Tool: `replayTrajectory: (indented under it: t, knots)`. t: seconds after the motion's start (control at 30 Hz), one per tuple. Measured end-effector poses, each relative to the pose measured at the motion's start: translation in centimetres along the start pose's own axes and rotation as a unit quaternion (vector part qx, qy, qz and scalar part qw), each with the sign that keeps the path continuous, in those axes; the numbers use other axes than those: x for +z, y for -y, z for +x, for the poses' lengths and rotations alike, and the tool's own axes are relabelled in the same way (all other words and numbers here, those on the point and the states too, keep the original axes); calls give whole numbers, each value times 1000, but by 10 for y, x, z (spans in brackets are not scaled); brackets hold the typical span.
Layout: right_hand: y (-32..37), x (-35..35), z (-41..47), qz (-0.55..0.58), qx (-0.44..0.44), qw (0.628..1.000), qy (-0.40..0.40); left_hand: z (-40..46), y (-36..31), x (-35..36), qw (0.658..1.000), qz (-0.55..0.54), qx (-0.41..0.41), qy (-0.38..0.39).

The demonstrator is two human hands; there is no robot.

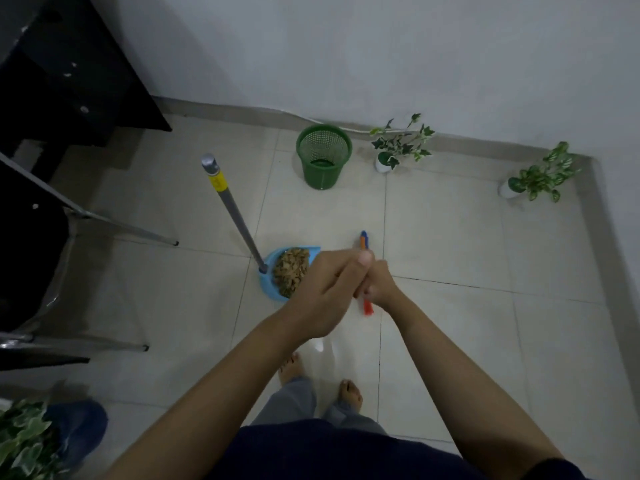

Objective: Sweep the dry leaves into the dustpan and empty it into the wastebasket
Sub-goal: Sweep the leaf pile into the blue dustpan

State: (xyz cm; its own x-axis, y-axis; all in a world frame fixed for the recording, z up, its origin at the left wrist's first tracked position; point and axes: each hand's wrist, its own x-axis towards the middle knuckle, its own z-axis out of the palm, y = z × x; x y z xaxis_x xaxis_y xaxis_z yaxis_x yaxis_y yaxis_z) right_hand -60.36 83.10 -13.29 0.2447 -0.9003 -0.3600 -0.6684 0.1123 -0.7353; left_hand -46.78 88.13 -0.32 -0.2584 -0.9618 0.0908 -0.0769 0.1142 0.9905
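Both hands grasp the broom (363, 241), an orange-and-blue handle: the left hand (329, 289) is wrapped around it with the thumb on top, and the right hand (379, 285) grips it just beside the left; the brush end is hidden. The leaves (291, 271) lie heaped in the blue dustpan (268, 282), which sits on the floor (450, 237) just left of the hands, its grey pole (232, 209) standing up and tilted left. The green wastebasket (323, 155) stands upright near the wall (346, 46), well apart from the dustpan, with bare tile between them. A chair (52, 237) with metal legs and a dark table (69, 64) bound the left side. Two potted plants (401, 143) (540, 174) stand along the skirting to the right of the wastebasket. The floor is pale tile with dark grout lines; the wall is plain white.
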Motion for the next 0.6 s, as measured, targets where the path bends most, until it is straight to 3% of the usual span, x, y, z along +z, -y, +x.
replayTrajectory:
  t: [0.1, 0.2, 0.27, 0.4, 0.47, 0.5, 0.53, 0.6]
  knots:
    - [2, -12, -8, 173, 111, 978, -36, 11, 1, 4, 998, -13, 17, 65]
    - [-1, -21, -5, 382, 264, 885, -23, 25, 0, -2, 994, -40, 13, 99]
    - [3, -18, -5, 422, 301, 855, -2, 32, 1, -1, 993, -39, 18, 113]
    - [18, -10, -6, 409, 335, 849, -13, 44, 8, 1, 994, 4, 40, 97]
    - [12, -14, -3, 390, 366, 844, -26, 61, 24, -11, 988, 118, 63, 76]
    - [9, -18, -3, 392, 379, 837, -37, 74, 36, -21, 970, 218, 62, 86]
    - [7, -23, -3, 388, 394, 832, -45, 88, 50, -33, 931, 344, 42, 115]
    - [4, -31, -3, 365, 416, 833, -33, 109, 78, -59, 782, 586, -49, 208]
